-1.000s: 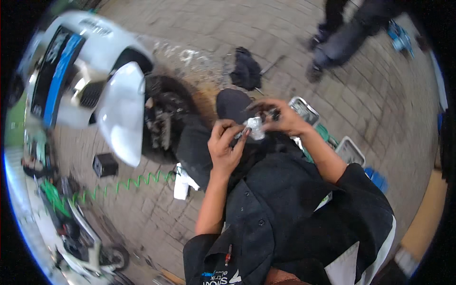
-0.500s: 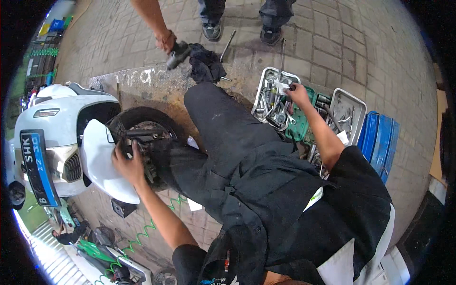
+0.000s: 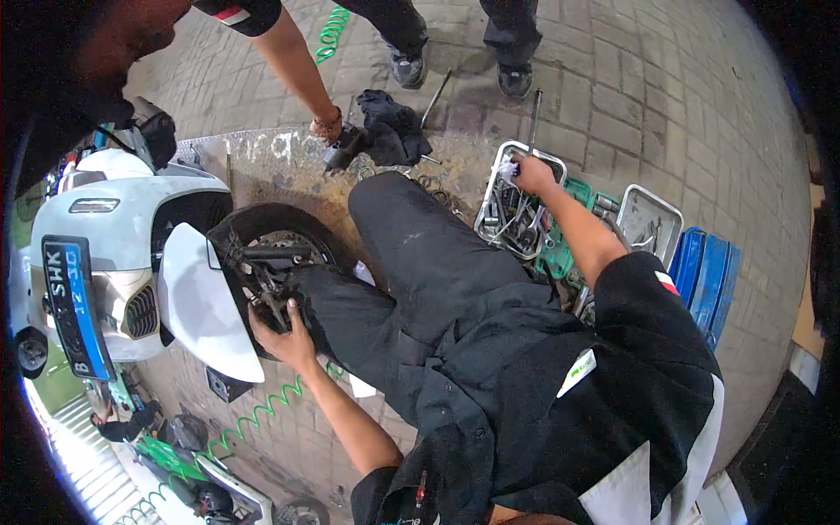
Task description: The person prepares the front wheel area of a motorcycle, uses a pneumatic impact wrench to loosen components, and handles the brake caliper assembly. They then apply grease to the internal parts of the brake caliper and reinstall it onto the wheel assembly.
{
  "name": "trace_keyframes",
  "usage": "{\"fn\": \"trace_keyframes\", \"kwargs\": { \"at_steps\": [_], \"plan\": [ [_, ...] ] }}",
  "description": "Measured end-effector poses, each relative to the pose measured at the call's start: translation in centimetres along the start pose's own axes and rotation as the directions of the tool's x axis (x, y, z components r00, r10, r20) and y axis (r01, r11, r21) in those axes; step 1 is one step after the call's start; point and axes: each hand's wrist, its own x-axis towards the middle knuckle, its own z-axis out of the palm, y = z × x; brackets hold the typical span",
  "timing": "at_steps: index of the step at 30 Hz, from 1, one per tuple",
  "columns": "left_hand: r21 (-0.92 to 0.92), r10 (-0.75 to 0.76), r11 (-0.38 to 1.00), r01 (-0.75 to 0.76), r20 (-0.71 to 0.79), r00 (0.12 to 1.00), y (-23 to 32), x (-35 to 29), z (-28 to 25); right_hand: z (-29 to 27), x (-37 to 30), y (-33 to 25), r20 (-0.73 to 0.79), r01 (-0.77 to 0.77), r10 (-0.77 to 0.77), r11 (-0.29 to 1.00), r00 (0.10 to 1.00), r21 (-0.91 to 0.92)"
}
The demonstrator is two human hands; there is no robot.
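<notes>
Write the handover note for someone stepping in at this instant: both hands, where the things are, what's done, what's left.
Left hand: on the scooter's wheel, at the hub beside the white mudguard.
Right hand: reaching into the metal tool tray, fingers on a small pale item; grip unclear.
Second tray and blue case lie further right. A co-worker's hand is at the dark rag.
Done: wheel exposed.
Left: likely bring a tool to the hub.
</notes>
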Motion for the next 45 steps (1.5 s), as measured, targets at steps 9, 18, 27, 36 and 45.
{"fn": "trace_keyframes", "kwargs": {
  "at_steps": [9,18,27,36,45],
  "plan": [
    [0.125,-0.158,0.98,0.154,0.022,0.987,-3.6,-1.1,-0.5,-0.5,-5.9,-1.3,0.012,-0.113,0.115,0.99,0.993,-0.081],
    [0.105,-0.232,0.971,0.215,0.199,0.952,-2.3,1.4,-2.7,0.0,-5.0,-3.0,0.117,-0.044,0.053,0.996,0.992,-0.076],
    [0.146,-0.214,0.974,0.175,0.32,0.923,-2.6,2.9,-3.1,-1.0,-0.5,-1.7,0.058,-0.076,0.08,0.995,0.995,-0.067],
    [0.158,-0.221,0.97,0.182,0.276,0.935,-4.6,1.1,-3.2,-1.9,3.1,-4.4,0.038,0.024,-0.022,0.998,0.999,-0.059],
    [-0.039,-0.35,0.93,0.366,0.214,0.912,-2.0,2.5,-4.1,-2.4,2.1,-20.1,0.412,-0.224,-0.124,0.684,0.903,0.695]
  ]
}}
